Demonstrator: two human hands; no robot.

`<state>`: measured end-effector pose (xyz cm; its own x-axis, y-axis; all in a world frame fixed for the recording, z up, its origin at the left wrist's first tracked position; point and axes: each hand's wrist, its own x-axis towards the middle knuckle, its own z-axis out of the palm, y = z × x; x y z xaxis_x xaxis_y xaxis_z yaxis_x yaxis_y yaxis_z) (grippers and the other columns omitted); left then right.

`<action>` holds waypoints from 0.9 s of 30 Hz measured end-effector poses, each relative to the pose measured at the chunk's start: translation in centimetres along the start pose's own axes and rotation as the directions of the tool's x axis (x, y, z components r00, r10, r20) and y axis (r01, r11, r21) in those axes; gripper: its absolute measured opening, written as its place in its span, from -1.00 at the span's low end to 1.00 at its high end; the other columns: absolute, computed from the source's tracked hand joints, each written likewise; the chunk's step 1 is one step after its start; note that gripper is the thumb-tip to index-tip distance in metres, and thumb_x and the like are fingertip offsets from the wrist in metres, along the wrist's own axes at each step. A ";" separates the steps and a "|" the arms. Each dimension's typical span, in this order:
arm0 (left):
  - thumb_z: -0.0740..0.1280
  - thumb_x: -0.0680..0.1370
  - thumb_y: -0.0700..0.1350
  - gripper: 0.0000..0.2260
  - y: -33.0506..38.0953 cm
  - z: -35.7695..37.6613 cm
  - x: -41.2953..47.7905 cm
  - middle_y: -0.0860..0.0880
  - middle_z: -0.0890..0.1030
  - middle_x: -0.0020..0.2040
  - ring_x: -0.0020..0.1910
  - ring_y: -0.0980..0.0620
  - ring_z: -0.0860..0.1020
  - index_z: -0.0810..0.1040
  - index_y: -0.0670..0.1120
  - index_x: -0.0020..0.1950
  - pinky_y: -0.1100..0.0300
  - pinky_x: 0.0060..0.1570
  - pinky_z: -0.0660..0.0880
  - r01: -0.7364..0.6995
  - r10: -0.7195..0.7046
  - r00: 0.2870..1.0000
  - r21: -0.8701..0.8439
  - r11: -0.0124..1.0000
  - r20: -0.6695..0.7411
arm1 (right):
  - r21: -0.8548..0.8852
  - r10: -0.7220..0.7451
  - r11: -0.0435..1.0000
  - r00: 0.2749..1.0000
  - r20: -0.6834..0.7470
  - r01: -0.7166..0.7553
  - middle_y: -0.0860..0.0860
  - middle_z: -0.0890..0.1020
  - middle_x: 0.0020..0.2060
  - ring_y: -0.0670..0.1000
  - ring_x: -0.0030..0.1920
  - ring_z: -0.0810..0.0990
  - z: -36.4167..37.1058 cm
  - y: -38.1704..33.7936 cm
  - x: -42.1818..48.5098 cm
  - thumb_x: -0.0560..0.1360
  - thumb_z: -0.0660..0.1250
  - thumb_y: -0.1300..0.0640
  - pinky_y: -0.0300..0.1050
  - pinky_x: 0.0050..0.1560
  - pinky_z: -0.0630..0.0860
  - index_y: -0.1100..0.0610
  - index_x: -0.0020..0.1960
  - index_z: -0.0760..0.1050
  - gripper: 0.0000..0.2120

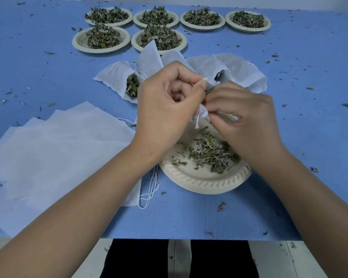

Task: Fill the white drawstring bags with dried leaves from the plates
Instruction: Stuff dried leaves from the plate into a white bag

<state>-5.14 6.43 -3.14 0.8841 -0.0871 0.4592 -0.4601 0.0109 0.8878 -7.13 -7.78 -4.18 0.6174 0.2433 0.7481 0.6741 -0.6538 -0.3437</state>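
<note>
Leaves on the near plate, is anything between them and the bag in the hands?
Nothing visible. The left hand and right hand pinch the bag over the plate's far side, and the leaves lie uncovered below it. The right hand only hides some of them from the camera.

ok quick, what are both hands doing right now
Left hand: closed, pinching the white drawstring bag.
Right hand: closed, pinching the same bag.
</note>
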 end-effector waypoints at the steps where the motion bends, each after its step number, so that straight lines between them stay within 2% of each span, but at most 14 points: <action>1: 0.36 0.54 -0.30 -0.85 0.0 0.0 0.0 0.09 0.49 -0.53 -0.57 0.18 0.46 0.52 -0.13 -0.20 0.33 -0.50 0.39 0.012 -0.012 1.000 -0.005 1.000 -0.015 | -0.006 0.000 1.000 1.000 0.014 0.001 0.09 0.66 -0.28 0.12 -0.18 0.60 0.0 0.0 0.0 0.41 0.30 0.50 -0.04 -0.13 0.51 0.29 -0.23 0.64 -0.80; 5: 0.36 0.55 -0.30 -0.83 0.0 -0.2 0.3 0.08 0.48 -0.54 -0.59 0.16 0.44 0.52 -0.11 -0.22 0.32 -0.51 0.38 0.033 -0.034 0.997 -0.016 0.999 -0.068 | -0.024 0.004 1.000 0.979 -0.205 -0.009 0.03 0.63 -0.25 0.12 -0.15 0.50 -1.2 -0.2 0.0 0.37 0.18 0.49 -0.21 -0.03 0.37 0.23 -0.19 0.62 -0.72; 7: 0.36 0.55 -0.30 -0.82 0.1 -0.1 0.2 0.08 0.48 -0.54 -0.59 0.16 0.44 0.51 -0.11 -0.22 0.33 -0.51 0.38 0.033 -0.034 0.997 -0.014 0.999 -0.064 | -0.063 0.037 0.997 0.970 -0.242 -0.054 -0.04 0.60 -0.20 0.09 -0.07 0.47 -1.5 -0.1 0.1 0.39 0.18 0.41 -0.14 0.04 0.38 0.20 -0.14 0.62 -0.73; 9: 0.36 0.55 -0.30 -0.83 0.2 -0.1 0.1 0.09 0.48 -0.53 -0.59 0.16 0.45 0.51 -0.11 -0.22 0.34 -0.52 0.38 0.027 -0.028 0.999 -0.022 0.999 -0.044 | -0.125 0.044 0.990 0.988 -0.150 -0.063 -0.14 0.60 -0.13 0.04 0.04 0.48 -1.2 -0.2 0.1 0.41 0.17 0.30 0.04 0.14 0.35 0.15 -0.09 0.64 -0.72; 12: 0.36 0.54 -0.30 -0.85 0.3 -0.1 -0.1 0.09 0.49 -0.52 -0.57 0.16 0.45 0.52 -0.12 -0.20 0.35 -0.52 0.37 -0.005 0.006 1.000 -0.037 0.999 0.019 | -0.192 0.069 0.980 0.991 0.113 -0.046 -0.18 0.62 -0.11 0.02 0.27 0.42 -0.2 -0.5 -0.1 0.49 0.07 0.18 -0.02 0.27 0.09 0.11 -0.12 0.60 -0.69; 15: 0.36 0.55 -0.30 -0.85 0.3 -0.1 -0.1 0.08 0.48 -0.52 -0.57 0.17 0.44 0.52 -0.13 -0.19 0.35 -0.52 0.37 0.006 -0.005 1.000 -0.039 0.999 0.029 | -0.104 0.124 0.989 0.970 0.211 -0.104 -0.16 0.64 -0.07 -0.07 0.34 0.36 -0.1 -0.2 -0.2 0.58 -0.01 0.14 -0.04 0.33 0.05 0.09 -0.11 0.59 -0.62; 17: 0.35 0.55 -0.31 -0.84 0.3 -0.2 0.0 0.07 0.48 -0.52 -0.59 0.16 0.43 0.52 -0.13 -0.20 0.35 -0.54 0.36 0.029 -0.031 0.999 -0.052 0.998 -0.025 | 0.071 0.175 0.981 0.979 0.102 -0.182 -0.20 0.64 -0.06 -0.09 0.27 0.45 -0.9 0.1 -0.1 0.61 -0.02 0.13 0.02 0.36 0.13 0.03 -0.10 0.61 -0.59; 19: 0.34 0.56 -0.31 -0.84 0.3 -0.3 0.2 0.06 0.47 -0.52 -0.60 0.16 0.41 0.52 -0.13 -0.20 0.34 -0.54 0.36 0.041 -0.045 0.996 -0.058 0.997 -0.079 | 0.268 0.258 0.931 0.966 -0.003 -0.248 -0.09 0.68 -0.20 -0.05 0.01 0.59 -2.2 0.6 0.2 0.63 -0.03 0.12 0.08 0.24 0.32 0.04 -0.22 0.62 -0.52; 20: 0.34 0.56 -0.31 -0.85 0.3 -0.4 0.3 0.05 0.47 -0.52 -0.60 0.17 0.41 0.52 -0.13 -0.19 0.35 -0.53 0.36 0.045 -0.051 0.994 -0.062 0.997 -0.099 | 0.348 0.315 0.883 0.948 0.057 -0.314 -0.01 0.68 -0.33 0.00 -0.16 0.61 -2.9 0.9 0.3 0.65 -0.05 0.08 0.03 0.10 0.41 0.06 -0.34 0.61 -0.44; 21: 0.34 0.56 -0.31 -0.85 0.2 -0.5 0.4 0.05 0.47 -0.52 -0.60 0.17 0.40 0.52 -0.13 -0.19 0.35 -0.52 0.36 0.047 -0.055 0.992 -0.065 0.997 -0.114 | 0.389 0.368 0.818 0.905 0.215 -0.425 0.07 0.65 -0.42 0.05 -0.30 0.60 -3.5 1.0 0.5 0.65 -0.08 0.00 -0.03 -0.07 0.44 0.09 -0.43 0.59 -0.36; 23: 0.34 0.56 -0.30 -0.84 0.3 -0.4 0.4 0.04 0.46 -0.52 -0.60 0.18 0.40 0.52 -0.13 -0.20 0.36 -0.52 0.36 0.047 -0.055 0.990 -0.064 0.997 -0.127 | 0.273 0.391 0.705 0.680 0.620 -0.654 0.15 0.64 -0.46 0.11 -0.45 0.56 -3.7 0.9 0.6 0.59 -0.13 -0.17 -0.05 -0.34 0.43 0.17 -0.48 0.58 -0.25; 24: 0.35 0.56 -0.30 -0.85 0.4 -0.4 0.4 0.04 0.46 -0.52 -0.60 0.18 0.40 0.52 -0.13 -0.20 0.36 -0.52 0.36 0.045 -0.053 0.990 -0.061 0.997 -0.128 | 0.191 0.362 0.684 0.555 0.749 -0.704 0.14 0.64 -0.45 0.10 -0.48 0.55 -3.4 0.9 0.4 0.56 -0.13 -0.21 -0.08 -0.39 0.43 0.21 -0.44 0.59 -0.24; 25: 0.35 0.55 -0.30 -0.85 0.4 -0.3 0.4 0.04 0.46 -0.52 -0.60 0.18 0.40 0.52 -0.13 -0.20 0.36 -0.52 0.35 0.043 -0.050 0.991 -0.060 0.997 -0.127 | 0.160 0.327 0.683 0.494 0.805 -0.713 0.14 0.65 -0.43 0.08 -0.49 0.55 -3.0 0.8 0.2 0.55 -0.10 -0.22 -0.14 -0.41 0.44 0.24 -0.39 0.61 -0.26; 27: 0.35 0.55 -0.30 -0.84 0.4 -0.3 0.4 0.03 0.46 -0.52 -0.60 0.18 0.40 0.52 -0.13 -0.20 0.36 -0.53 0.35 0.044 -0.051 0.991 -0.061 0.997 -0.125 | 0.232 0.295 0.674 0.544 0.785 -0.701 0.14 0.68 -0.34 0.08 -0.43 0.57 -2.3 0.5 0.1 0.56 -0.02 -0.14 -0.14 -0.38 0.50 0.29 -0.27 0.62 -0.37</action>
<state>-4.97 6.71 -2.64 0.9097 0.0379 0.4135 -0.4152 0.0683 0.9072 -7.67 -9.75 -2.98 0.8533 0.5021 -0.1403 0.1157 -0.4448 -0.8881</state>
